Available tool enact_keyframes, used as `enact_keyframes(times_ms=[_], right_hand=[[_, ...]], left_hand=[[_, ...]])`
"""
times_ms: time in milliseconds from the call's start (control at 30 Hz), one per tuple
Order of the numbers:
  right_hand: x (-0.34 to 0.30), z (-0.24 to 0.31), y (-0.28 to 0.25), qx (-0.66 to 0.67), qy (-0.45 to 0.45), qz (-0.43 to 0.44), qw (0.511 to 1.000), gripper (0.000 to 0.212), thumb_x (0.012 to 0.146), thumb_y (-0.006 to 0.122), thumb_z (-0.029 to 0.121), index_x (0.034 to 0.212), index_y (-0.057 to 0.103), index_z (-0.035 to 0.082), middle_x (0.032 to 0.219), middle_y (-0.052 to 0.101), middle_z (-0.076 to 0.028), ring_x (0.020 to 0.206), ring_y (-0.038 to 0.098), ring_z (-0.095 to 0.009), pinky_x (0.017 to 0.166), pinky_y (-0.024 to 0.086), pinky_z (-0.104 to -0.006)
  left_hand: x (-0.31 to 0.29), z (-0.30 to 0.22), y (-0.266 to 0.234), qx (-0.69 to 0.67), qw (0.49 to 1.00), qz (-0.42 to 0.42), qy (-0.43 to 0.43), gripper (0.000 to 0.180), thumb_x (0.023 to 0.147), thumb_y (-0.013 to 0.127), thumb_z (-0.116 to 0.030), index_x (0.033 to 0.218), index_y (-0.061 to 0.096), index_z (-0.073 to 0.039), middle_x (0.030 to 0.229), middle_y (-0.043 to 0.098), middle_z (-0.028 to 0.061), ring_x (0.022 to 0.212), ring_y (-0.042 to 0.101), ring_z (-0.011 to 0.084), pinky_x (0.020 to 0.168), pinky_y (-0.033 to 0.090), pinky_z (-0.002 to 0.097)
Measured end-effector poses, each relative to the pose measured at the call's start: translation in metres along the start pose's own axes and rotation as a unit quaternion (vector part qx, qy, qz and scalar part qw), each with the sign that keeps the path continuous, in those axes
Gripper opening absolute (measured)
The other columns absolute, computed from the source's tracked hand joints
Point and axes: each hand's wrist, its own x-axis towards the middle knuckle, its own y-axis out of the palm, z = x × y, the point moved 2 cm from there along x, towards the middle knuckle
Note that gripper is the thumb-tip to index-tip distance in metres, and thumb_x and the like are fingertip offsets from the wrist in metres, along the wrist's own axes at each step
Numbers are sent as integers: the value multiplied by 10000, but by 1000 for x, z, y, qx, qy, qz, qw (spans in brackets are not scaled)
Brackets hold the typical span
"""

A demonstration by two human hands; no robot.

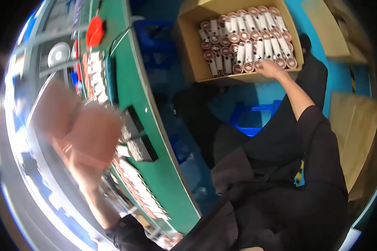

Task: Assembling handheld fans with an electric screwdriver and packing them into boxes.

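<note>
Left hand (86, 170) clamps blurred brown panels (94, 136) over the green bench (167, 175), left; right hand (272, 69) meets the far carton's (190, 50) near row, grip unclear. White-copper parts (241, 53) lie inside in rows, presumably for snug packing.

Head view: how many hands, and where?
2: left hand, motion-blurred, at picture left with a pinkish-brown object; right hand at the near edge of the cardboard box of white-and-copper parts. Others could be hidden.

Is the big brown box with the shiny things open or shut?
Open: the cardboard box has no cover over it, and the white and coppery pieces inside show beside the right hand.
</note>
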Motion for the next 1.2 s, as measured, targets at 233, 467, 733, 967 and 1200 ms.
enact_keyframes(times_ms=[233,467,733,967,1200], right_hand=[[-86,26,-128,121,-36,-382,916,338,892,554,261,1117,586,11,1053,621,-190,985,588,-342,852,455,-377],[-196,3,-131,35,107,-453,884,214,881,568,92,1076,596,9,1110,613,-113,1122,529,-279,975,386,-369],[-188,-15,-138,49,147,-435,887,121,911,503,40,932,611,-9,1089,622,-87,1137,528,-234,972,386,-323],[-186,-10,-157,-20,175,-353,919,180,944,440,52,941,609,-7,1155,604,-110,1200,490,-257,1016,355,-338],[-163,-9,-149,-7,186,-368,911,230,963,402,73,943,610,-23,1149,611,-111,1187,501,-263,1022,353,-356]], left_hand=[[112,-81,299,271,735,336,524,465,600,801,-158,1016,604,-89,1342,357,142,1223,415,305,971,419,413],[124,56,508,342,606,377,611,306,673,643,-178,973,641,-118,1330,394,123,1164,435,279,876,418,423],[93,202,587,312,501,425,687,189,794,573,-211,904,693,-116,1376,374,94,1172,410,286,932,374,502],[73,253,632,191,462,427,754,205,792,566,-184,934,686,-100,1314,413,67,1189,379,265,1001,314,488],[55,270,649,154,441,438,769,239,759,581,-165,945,691,-65,1357,386,36,1266,351,233,1094,241,415]])
